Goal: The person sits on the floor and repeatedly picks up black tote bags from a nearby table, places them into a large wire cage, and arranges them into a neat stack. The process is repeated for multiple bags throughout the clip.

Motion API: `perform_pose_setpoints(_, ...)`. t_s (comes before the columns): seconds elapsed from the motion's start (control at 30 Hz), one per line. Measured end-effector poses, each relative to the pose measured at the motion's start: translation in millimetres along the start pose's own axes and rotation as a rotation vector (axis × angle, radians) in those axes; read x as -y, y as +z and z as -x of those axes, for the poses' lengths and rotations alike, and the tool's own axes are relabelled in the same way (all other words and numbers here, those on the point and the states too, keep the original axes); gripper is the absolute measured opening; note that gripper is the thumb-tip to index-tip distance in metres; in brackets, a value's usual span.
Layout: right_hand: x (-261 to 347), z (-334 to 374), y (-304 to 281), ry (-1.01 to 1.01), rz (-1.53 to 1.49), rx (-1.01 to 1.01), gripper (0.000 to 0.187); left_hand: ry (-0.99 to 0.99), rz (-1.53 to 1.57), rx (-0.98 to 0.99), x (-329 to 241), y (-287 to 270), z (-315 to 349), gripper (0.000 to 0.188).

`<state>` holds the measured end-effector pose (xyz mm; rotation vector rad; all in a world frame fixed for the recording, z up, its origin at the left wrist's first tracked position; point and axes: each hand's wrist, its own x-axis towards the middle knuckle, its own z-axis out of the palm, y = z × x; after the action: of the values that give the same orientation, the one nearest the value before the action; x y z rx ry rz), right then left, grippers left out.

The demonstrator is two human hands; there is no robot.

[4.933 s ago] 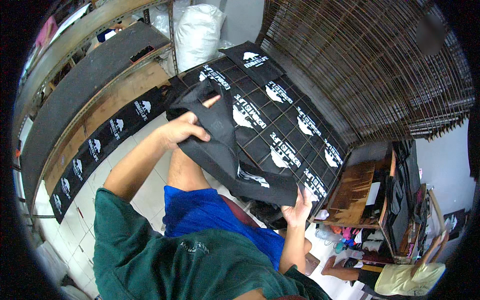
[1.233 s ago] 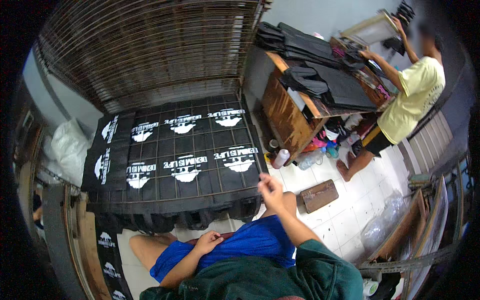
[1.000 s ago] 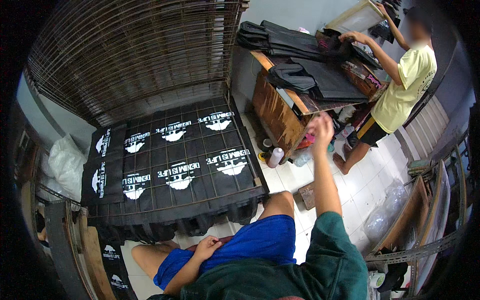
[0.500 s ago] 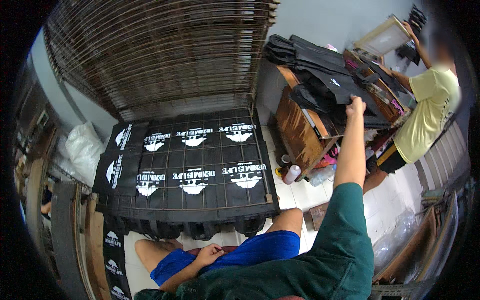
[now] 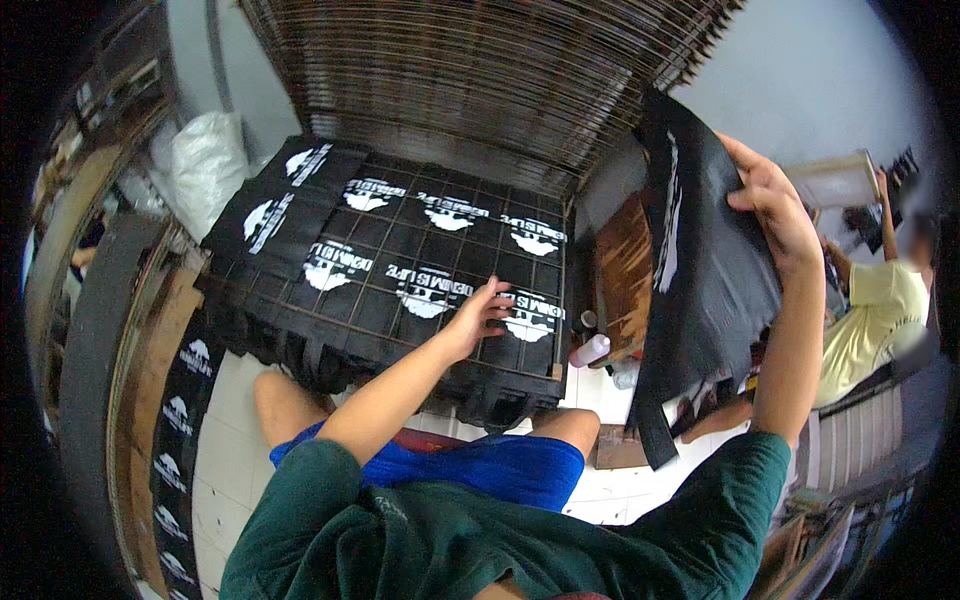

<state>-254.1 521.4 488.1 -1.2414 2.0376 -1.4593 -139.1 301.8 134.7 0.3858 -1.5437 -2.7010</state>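
My right hand (image 5: 780,205) is raised at the right, its fingers closed on the upper edge of a black fabric bag (image 5: 715,265). The bag hangs down in a curve, with a white print along its left side and a strap-like strip dangling at the bottom. Lower and nearer the middle, my left hand (image 5: 480,318) holds nothing, its fingers apart. It hovers over a wire rack (image 5: 380,325) where several black bags (image 5: 335,225) lie flat in rows, each with a white print. Part of the rack's front is hidden by my left forearm.
More wire racks (image 5: 470,90) tilt up behind the rows. A wooden cabinet (image 5: 622,275) stands at right, partly hidden by the bag, with a pinkish bottle (image 5: 590,350) beside it. A co-worker in yellow (image 5: 885,315) holds a frame (image 5: 835,183). Left stands a plastic sack (image 5: 208,165).
My right hand has lifted a black bag off the pile on the cabinet and brought it closer. My left hand has risen from my lap to above the rack. The view has turned right.
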Motion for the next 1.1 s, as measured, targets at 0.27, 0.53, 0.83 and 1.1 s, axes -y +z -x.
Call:
perform_pose_setpoints(0.27,51.7,8.5,65.5,0.033,-0.163,0.074,0.08,0.064,0.666,0.515,-15.4,3.1,23.8,0.124)
perform_pose_setpoints(0.53,-3.8,13.0,62.4,0.074,-0.052,-0.161,0.074,0.323,0.89,0.476,-63.9,21.9,106.9,0.1)
perform_pose_setpoints(0.83,-103.4,4.2,80.6,0.312,-0.207,0.016,0.067,0.168,0.706,0.125,-102.1,-17.7,93.6,0.059)
perform_pose_setpoints(1.1,-176.8,62.6,108.6,0.087,-0.302,-0.522,0.04,0.433,0.583,-0.143,-137.2,-7.1,91.9,0.052)
